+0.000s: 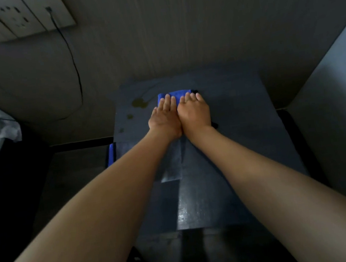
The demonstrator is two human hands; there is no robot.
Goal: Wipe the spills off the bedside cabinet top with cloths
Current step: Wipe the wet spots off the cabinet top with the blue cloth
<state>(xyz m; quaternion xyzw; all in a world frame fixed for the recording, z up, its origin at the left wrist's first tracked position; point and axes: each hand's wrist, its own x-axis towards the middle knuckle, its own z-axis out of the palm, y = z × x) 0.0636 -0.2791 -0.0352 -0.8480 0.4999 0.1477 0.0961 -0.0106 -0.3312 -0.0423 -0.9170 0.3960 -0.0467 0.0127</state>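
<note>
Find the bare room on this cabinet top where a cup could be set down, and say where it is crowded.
Free: the strip of cabinet top right of the right hand, out to the right edge. Crowded: the back middle, where both hands, left hand included, press flat on the blue cloth, and the left side, dotted with spills.

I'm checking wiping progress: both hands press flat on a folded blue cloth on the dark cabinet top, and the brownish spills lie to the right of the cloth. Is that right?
Not quite. In the head view, the left hand and right hand do press flat on the folded blue cloth on the dark cabinet top, but the brownish spills lie to its left, not its right.
</note>
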